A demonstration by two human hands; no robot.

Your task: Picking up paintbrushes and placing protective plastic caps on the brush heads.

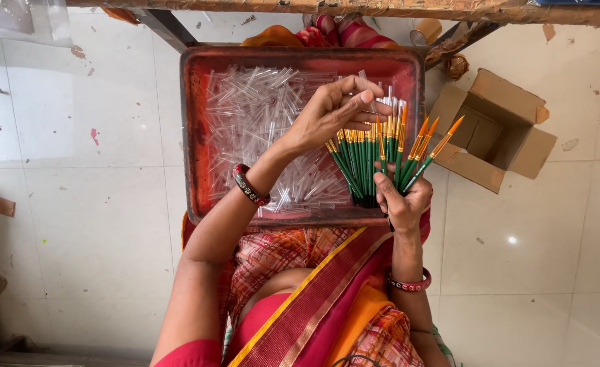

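Observation:
My right hand (400, 201) grips a fanned bunch of green-handled paintbrushes (371, 160) with gold ferrules and orange bristle tips, held over the right end of a red tray (192, 122) on my lap. My left hand (330, 110) reaches across the tray to the top of the bunch, its fingertips pinching a small clear plastic tube at the brush tips. The tray is filled with several clear plastic tubes (259, 115).
An open cardboard box (493, 129) lies on the white tiled floor to the right of the tray. A wooden table edge (354, 9) runs along the top. A roll of tape (426, 31) sits under it.

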